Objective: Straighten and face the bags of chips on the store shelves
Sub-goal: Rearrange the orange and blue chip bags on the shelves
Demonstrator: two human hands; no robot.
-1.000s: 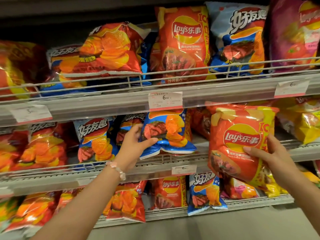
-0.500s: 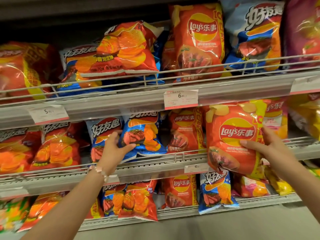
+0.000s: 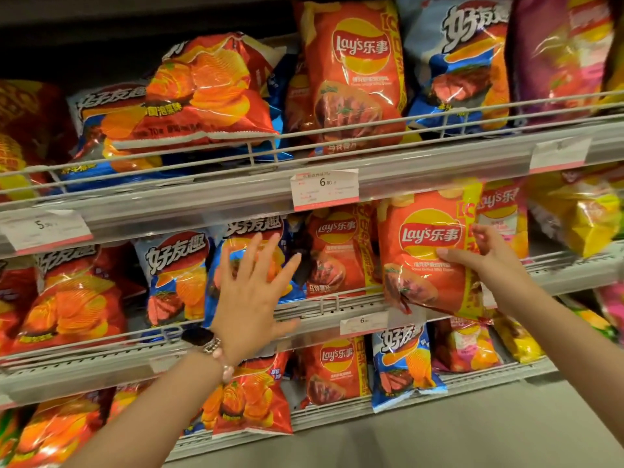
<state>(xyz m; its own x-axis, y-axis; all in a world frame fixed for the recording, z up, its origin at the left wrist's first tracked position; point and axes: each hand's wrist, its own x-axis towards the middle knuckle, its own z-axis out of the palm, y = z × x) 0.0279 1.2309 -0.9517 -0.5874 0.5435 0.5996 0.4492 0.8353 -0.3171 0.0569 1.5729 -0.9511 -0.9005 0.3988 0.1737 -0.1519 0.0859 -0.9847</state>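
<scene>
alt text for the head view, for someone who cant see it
A person's right hand grips a red Lay's bag at the middle shelf, while the open left hand touches a blue bag. Chip bags fill three shelves.

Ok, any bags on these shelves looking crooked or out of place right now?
Yes. On the top shelf, the red ridged-chip bag lies tilted across a blue bag. The red Lay's bag in the right hand overhangs the middle shelf rail.

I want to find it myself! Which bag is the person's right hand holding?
Find the middle shelf, just under the 6.80 price tag. To the right of that tag, the right hand grips a big orange Lay's bag. It stands out in front of the shelf rail, while the smaller Lay's bag to its left sits behind the rail.
</scene>
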